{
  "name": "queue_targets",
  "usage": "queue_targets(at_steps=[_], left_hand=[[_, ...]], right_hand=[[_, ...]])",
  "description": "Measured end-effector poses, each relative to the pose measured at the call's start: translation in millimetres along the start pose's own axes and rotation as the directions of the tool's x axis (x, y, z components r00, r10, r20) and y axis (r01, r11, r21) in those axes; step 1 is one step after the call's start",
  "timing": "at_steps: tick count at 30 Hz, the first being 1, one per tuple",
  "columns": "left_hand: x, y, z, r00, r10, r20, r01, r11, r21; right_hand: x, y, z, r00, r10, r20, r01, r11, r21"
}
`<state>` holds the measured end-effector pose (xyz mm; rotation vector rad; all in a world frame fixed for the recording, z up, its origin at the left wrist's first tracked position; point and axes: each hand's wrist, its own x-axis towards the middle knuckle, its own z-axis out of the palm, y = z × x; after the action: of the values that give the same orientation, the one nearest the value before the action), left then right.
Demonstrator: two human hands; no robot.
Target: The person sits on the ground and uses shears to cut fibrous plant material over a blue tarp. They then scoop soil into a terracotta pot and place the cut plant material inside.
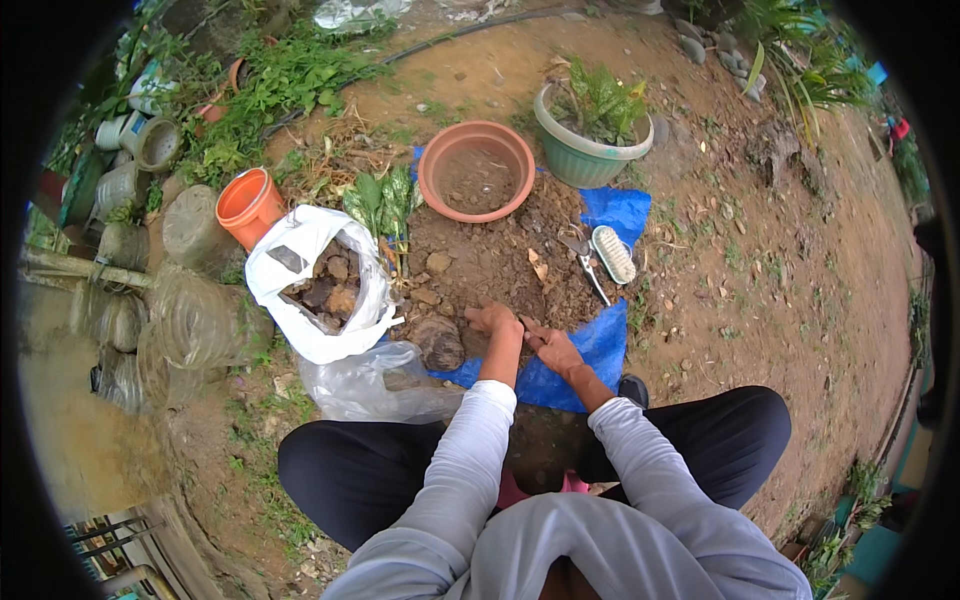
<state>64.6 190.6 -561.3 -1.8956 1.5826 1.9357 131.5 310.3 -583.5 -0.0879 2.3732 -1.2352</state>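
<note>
Both my hands are low over a heap of loose brown soil (pixel 470 240) spread on a blue tarp (pixel 548 388). My left hand (pixel 494 320) touches the soil with its fingers apart, beside a round brown clod (pixel 437 342). Close to its right, my right hand (pixel 556 350) has its fingers curled at the soil; a small dark thing shows at its fingertips, too small to name. Garden pruners (pixel 592 278) and a scrub brush with pale bristles (pixel 613 255) rest on the tarp's right side. Beyond the hands sits a terracotta-coloured pot (pixel 477 205) with soil in it.
A white plastic bag (pixel 322 345) of clods stands at left, with a clear plastic bag (pixel 375 385) before it. Behind are an orange bucket (pixel 250 205) and a leafy cutting (pixel 385 205). A green pot (pixel 590 155) holds a plant. Plastic containers (pixel 195 310) line the left.
</note>
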Motion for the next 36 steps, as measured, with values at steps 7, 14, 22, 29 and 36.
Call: queue_targets(at_steps=[7, 14, 22, 29, 36], left_hand=[[-28, 71, -4, 0.957, 0.284, 0.062, -0.245, 0.902, -0.354], [-42, 171, 34, 0.848, 0.506, 0.161, -0.356, 0.767, -0.533], [-20, 235, 40, 0.732, 0.465, 0.498, -0.534, 0.846, -0.004], [5, 219, 10, 0.552, 0.78, 0.294, -0.817, 0.435, 0.379], [58, 181, 18, 0.759, 0.536, 0.369, -0.603, 0.793, 0.09]], right_hand=[[11, -97, -52, 0.988, -0.143, -0.065, 0.136, 0.986, -0.102], [41, -182, -99, 0.93, -0.267, -0.253, 0.217, 0.954, -0.206], [97, -209, -141, 0.875, -0.397, -0.278, 0.098, 0.706, -0.701], [100, -253, -163, 0.866, -0.5, -0.006, 0.141, 0.256, -0.956], [155, -225, -108, 0.885, -0.466, -0.003, 0.132, 0.257, -0.957]])
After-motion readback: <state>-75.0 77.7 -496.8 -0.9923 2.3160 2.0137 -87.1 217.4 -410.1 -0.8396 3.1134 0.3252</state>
